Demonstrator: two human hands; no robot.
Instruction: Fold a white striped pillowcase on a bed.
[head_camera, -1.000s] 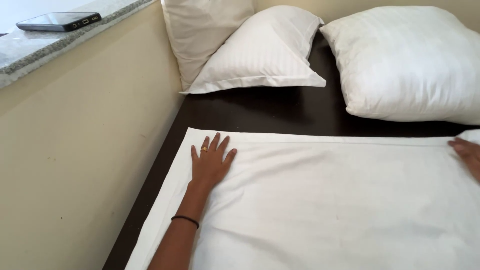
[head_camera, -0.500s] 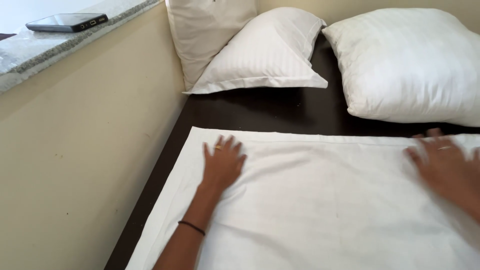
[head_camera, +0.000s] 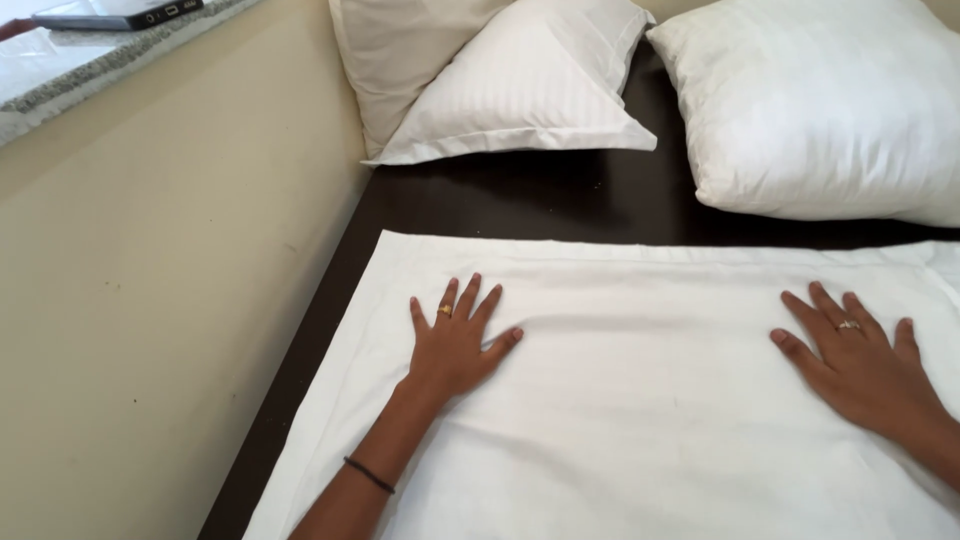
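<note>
Grip wide: left hand (head_camera: 455, 345), right hand (head_camera: 862, 368) flat, fingers spread, pressing white sheet (head_camera: 640, 400).

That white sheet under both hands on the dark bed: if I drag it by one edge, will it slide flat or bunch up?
The white sheet looks thin and floppy: shallow wrinkles run across it, so it would probably bunch rather than stay flat. It likely weighs little. The left hand and right hand lie flat on it, fingers spread, which probably pins it. The dark bed surface looks smooth, so it may slip.

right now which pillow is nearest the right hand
The big plump white pillow at the far right, beyond the right hand. The flat striped pillow and the cream one behind it lie towards the left.
</note>
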